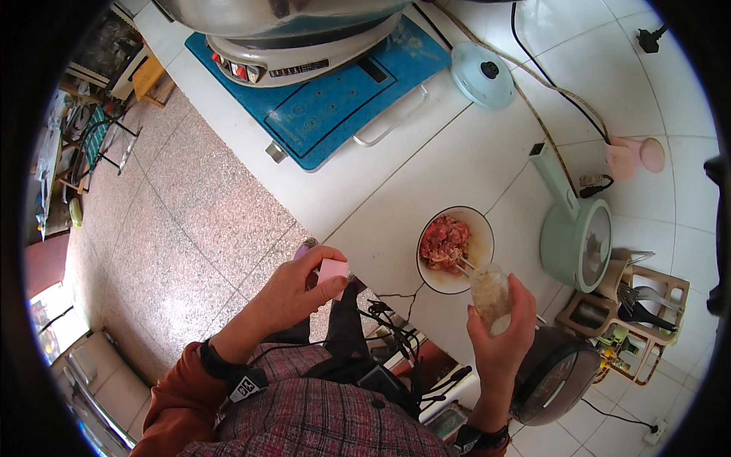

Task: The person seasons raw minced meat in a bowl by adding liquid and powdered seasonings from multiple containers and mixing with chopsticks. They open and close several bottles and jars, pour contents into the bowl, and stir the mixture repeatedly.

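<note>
- The hands are held well apart: a small pink cap (333, 273) is pinched between the thumb and fingers of the left hand (293, 293), and a clear jar (489, 293) is wrapped by the right hand (509, 327).
- The jar is held at the bowl's near right edge; whether they touch cannot be told. It is judged light, stiff and perhaps slippery; it is best gripped around its sides. Whether it is made of glass or plastic cannot be told.
- The cap is judged light and stiff, and is best taken by its flat sides.
- Soft, moist-looking red meat (444, 242) is heaped in the round, dark-rimmed white bowl (481, 234), where thin sticks (466, 266) are rested.
- The bowl is set on smooth white tiles (396, 206).
- Farther out, a green pot (560, 242) and a blue cooktop (320, 126) are seen.
</note>
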### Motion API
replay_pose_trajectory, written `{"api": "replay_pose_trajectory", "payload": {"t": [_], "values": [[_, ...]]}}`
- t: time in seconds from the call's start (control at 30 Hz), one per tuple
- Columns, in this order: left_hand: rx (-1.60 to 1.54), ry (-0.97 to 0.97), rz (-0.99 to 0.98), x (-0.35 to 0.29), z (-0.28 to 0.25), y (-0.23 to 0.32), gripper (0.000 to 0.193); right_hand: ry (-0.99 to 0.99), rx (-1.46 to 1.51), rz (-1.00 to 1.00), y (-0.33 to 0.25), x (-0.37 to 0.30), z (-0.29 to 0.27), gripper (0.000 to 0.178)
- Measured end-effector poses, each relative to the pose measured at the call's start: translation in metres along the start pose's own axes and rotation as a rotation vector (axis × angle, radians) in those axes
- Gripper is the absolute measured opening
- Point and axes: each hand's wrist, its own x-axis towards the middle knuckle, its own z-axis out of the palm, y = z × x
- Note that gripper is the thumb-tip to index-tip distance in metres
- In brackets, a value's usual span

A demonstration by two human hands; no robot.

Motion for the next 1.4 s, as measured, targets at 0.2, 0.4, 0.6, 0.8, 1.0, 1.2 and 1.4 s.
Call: {"api": "replay_pose_trajectory", "payload": {"t": [0.2,0.4,0.6,0.8,1.0,1.2,1.4], "values": [[-0.039,-0.001,0.027,0.0,0.002,0.001,0.043,-0.005,0.054,0.003,0.0,0.0,-0.001,0.066],[-0.013,-0.006,-0.01,-0.001,0.003,0.001,0.043,0.07,0.114,-0.055,-0.001,-0.003,-0.001,0.066],[-0.005,-0.004,0.002,-0.003,0.004,0.001,0.042,0.016,0.087,-0.001,0.002,-0.005,0.004,0.066],[0.011,-0.006,0.011,-0.003,0.004,0.002,0.042,0.014,0.13,0.027,0.005,-0.008,0.001,0.066],[-0.027,-0.023,0.008,-0.007,0.007,0.018,0.04,0.027,0.791,0.232,0.006,-0.017,0.003,0.074],[0.058,-0.055,0.073,-0.007,0.012,0.04,0.041,0.023,1.05,0.139,0.008,-0.03,0.01,0.076],[0.199,-0.13,0.308,-0.005,0.029,0.069,0.043,-0.061,0.8,0.042,0.003,-0.036,0.014,0.072]]}}
